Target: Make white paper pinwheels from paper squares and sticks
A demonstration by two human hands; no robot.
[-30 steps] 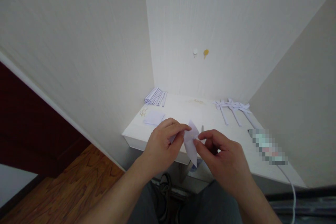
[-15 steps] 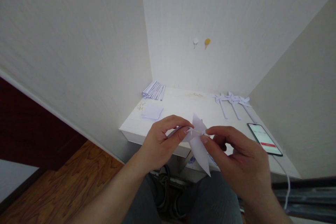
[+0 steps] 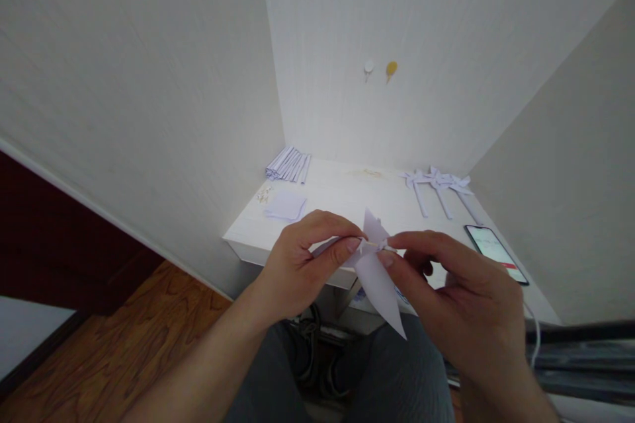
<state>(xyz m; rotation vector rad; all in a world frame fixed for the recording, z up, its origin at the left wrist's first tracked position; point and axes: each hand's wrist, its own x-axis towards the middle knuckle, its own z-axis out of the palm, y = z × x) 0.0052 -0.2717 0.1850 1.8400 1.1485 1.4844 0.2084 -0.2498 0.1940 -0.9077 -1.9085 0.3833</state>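
Observation:
Over the front edge of the desk, a white paper pinwheel is held between my two hands, one pointed blade up and one hanging down. My left hand pinches it between thumb and index finger on the left side. At its middle, the thumb and index finger of my right hand are pressed together by the folded paper tips. A thin yellowish stick crosses the centre between both sets of fingertips. My fingers partly hide the pinwheel's centre and its left blade.
On the white desk lie a bundle of rolled paper sticks, small pale pieces and square paper sheets. Finished pinwheels on sticks rest at the back right. A phone with a white cable lies in front of them.
Both hands keep their pinch on the pinwheel. The right hand has shifted slightly, and the lower blade's tip swings a little right. The view has tilted slightly.

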